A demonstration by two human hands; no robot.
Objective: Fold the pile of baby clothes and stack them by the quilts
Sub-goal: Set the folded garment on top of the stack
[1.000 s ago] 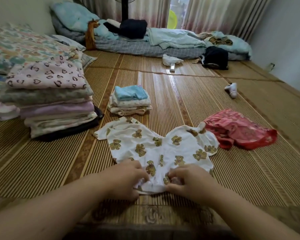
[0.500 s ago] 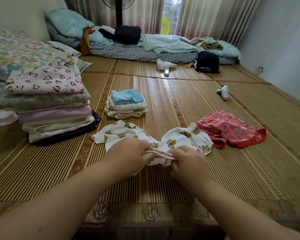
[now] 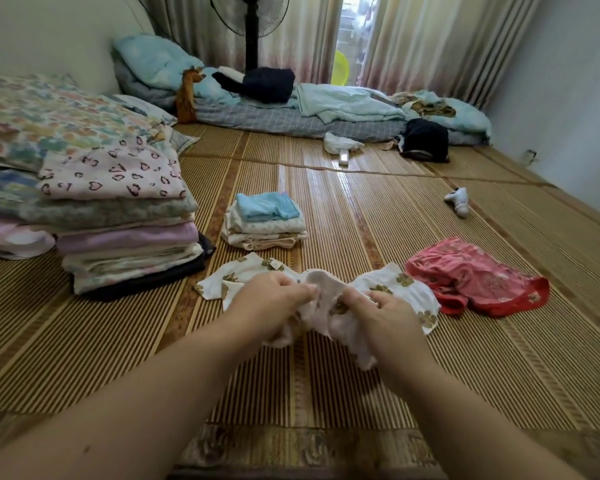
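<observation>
Both hands, left (image 3: 274,299) and right (image 3: 383,315), pinch the bear romper (image 3: 409,289) at its raised hem, seemingly to fold it toward the stack (image 3: 265,220) by the quilts (image 3: 118,202).

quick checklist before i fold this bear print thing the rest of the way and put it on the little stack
1. Grip on the bear-print garment: ok. The left hand and the right hand each pinch its near edge.
2. Garment lying flat: not ok. Its middle is bunched up between the hands, with the inside showing.
3. Sleeves folded in: not ok. One lies spread on the mat to the left.
4. Is the red garment free of it: cannot tell. Their edges meet on the right.
5. Is the folded stack by the quilts level on top: ok.
</observation>
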